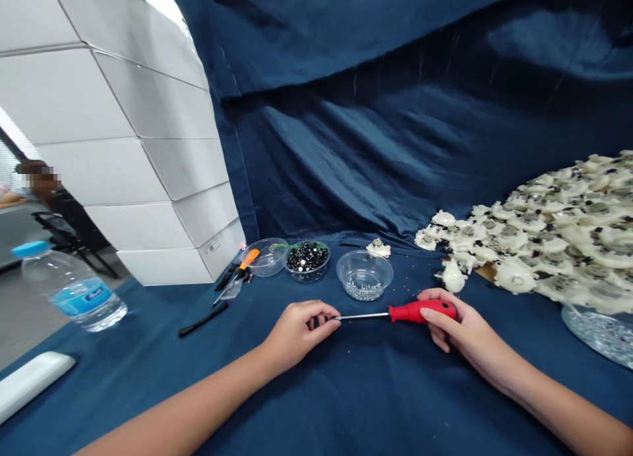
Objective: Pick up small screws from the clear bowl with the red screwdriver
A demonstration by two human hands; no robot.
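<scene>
My right hand (pixel 457 324) is closed round the red handle of a screwdriver (pixel 410 311), which lies level and points left. The fingers of my left hand (pixel 301 331) are pinched together at the tip of its metal shaft; whatever small thing may sit there is hidden. Just behind the shaft stands a clear plastic bowl (pixel 364 278) with small silvery screws (pixel 366 290) in the bottom. Left of it, another clear bowl (pixel 307 276) is filled with small black round parts (pixel 307 255).
Cream plastic parts (pixel 554 232) are heaped at right, near a clear bag of small pieces (pixel 601 334). One cream part (pixel 378 248) sits behind the screw bowl. An orange-handled screwdriver (pixel 247 259), stacked white boxes (pixel 158 153) and a water bottle (pixel 74 291) are at left.
</scene>
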